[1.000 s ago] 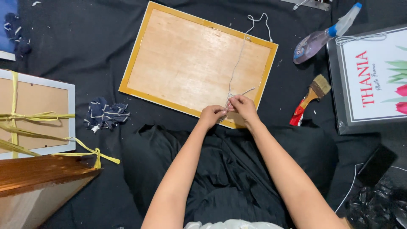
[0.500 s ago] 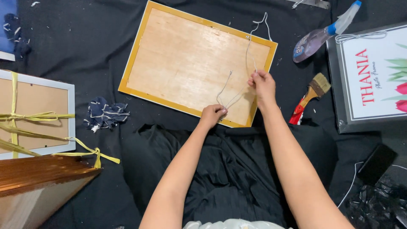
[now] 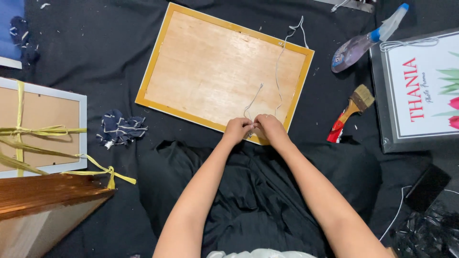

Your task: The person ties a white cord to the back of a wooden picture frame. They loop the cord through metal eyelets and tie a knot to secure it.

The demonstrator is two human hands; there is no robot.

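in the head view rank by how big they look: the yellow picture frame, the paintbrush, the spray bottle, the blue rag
1. Yellow picture frame, by far the largest.
2. Spray bottle.
3. Paintbrush and blue rag: look about alike, so unranked.

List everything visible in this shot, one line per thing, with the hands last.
picture frame: 1, yellow rim, wooden back up, centre
string: 1, white, running from the frame's far edge to the hands
spray bottle: 1, clear with blue top, upper right
paintbrush: 1, red handle, right of the frame
framed print: 1, grey border, far right
tied frame: 1, white, bound with yellow ribbon, left
rag: 1, dark blue, left of centre
left hand: pinching string at near edge
right hand: pinching string beside it
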